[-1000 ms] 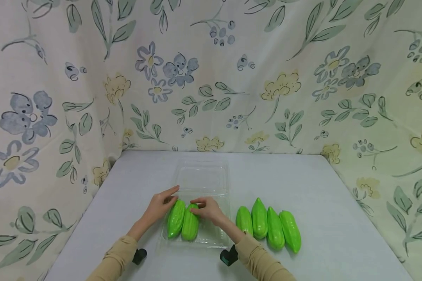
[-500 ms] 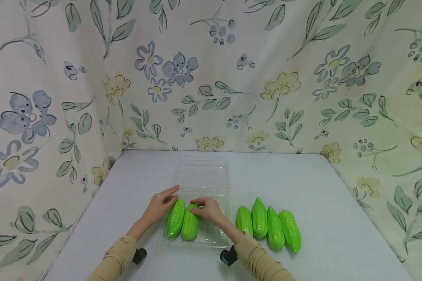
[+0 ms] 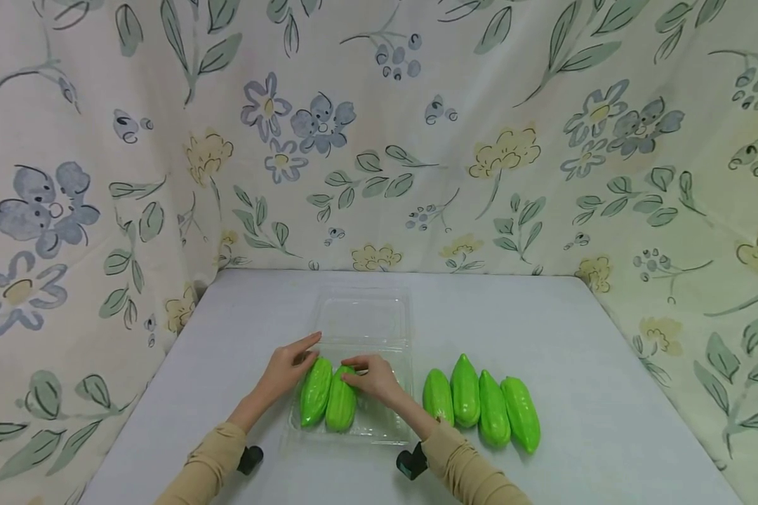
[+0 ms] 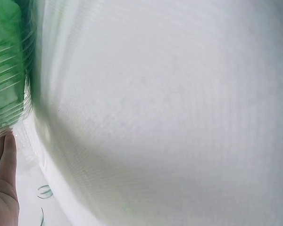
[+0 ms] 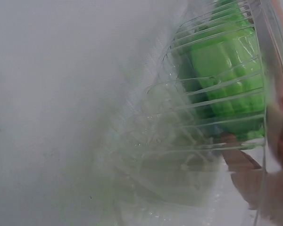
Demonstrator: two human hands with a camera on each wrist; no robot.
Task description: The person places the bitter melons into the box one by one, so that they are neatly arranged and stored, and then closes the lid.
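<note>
Two bright green, glossy ribbed gourds lie side by side in a clear plastic clamshell box (image 3: 385,435), whose lid is folded back flat. My left hand (image 3: 286,368) is at the box's left side, fingers extended, the thumb near the far end of the left gourd (image 3: 316,394). With thumb and fingers, my right hand (image 3: 374,379) holds the far end of the right gourd (image 3: 340,408). In the left wrist view, straight fingers (image 4: 8,157) show beside the ridged box wall. Through the clear wall, the right wrist view shows a gourd (image 5: 226,70) and part of the right hand.
Several more green gourds (image 3: 494,414) lie in a row on the white table (image 3: 606,393), to the right of the box. The open lid (image 3: 363,319) extends toward the back. A floral curtain (image 3: 379,210) hangs behind the table and along both sides.
</note>
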